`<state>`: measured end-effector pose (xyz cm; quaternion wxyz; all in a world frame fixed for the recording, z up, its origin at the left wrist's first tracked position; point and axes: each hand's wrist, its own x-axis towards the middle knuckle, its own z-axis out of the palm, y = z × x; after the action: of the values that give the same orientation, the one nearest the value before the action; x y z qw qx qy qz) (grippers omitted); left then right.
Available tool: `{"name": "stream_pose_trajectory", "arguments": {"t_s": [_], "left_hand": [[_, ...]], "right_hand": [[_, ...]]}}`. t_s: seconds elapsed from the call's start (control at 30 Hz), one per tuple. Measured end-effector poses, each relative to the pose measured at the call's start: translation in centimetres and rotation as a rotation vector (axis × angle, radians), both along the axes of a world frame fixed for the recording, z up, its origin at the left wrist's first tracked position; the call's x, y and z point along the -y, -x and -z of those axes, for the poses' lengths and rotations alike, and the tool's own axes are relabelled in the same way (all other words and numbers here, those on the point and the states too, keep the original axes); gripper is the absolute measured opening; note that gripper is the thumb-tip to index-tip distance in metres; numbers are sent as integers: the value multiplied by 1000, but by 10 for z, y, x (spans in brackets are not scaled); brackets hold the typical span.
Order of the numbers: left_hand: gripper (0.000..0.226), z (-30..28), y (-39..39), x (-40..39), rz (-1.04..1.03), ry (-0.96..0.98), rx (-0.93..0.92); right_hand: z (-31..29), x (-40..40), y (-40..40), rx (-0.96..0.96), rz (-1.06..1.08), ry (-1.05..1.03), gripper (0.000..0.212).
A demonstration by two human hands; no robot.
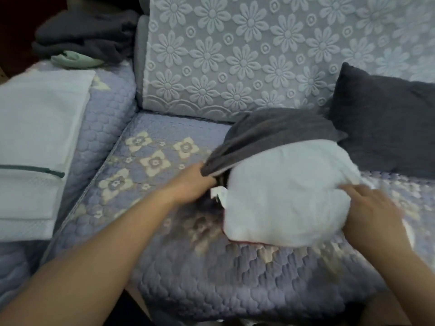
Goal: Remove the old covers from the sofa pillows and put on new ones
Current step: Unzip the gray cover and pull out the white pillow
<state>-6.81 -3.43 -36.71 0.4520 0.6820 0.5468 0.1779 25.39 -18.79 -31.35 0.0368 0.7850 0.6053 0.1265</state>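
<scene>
A white pillow insert lies on the sofa seat, its far end still inside a dark grey cover. My left hand is shut on the open edge of that grey cover at the pillow's left side. My right hand rests on the insert's right side, fingers spread and blurred. A second pillow in a dark grey cover leans against the backrest at the right.
A stack of folded white covers with a dark zip lies on the sofa's left part. A heap of dark grey fabric and a pale green cloth sit at the back left. The flower-patterned backrest stands behind.
</scene>
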Motion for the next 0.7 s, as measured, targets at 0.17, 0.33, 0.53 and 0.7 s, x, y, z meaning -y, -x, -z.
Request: {"name": "stream_pose_trajectory", "arguments": {"t_s": [0.17,0.33,0.53,0.7], "left_hand": [[17,9,-37,48,84,-211,42],[29,2,-39,51,-105,-46,364],[37,7,-57,50,-121,59,463],[41,7,-65,53,-168,-125,233]], "right_hand": [[-6,29,-7,-280,185,262,28],[-23,-4,52,-715,122,-176,53],[8,-53,101,-516,322,58,111],[34,-42,78,-475,103,-315,20]]}}
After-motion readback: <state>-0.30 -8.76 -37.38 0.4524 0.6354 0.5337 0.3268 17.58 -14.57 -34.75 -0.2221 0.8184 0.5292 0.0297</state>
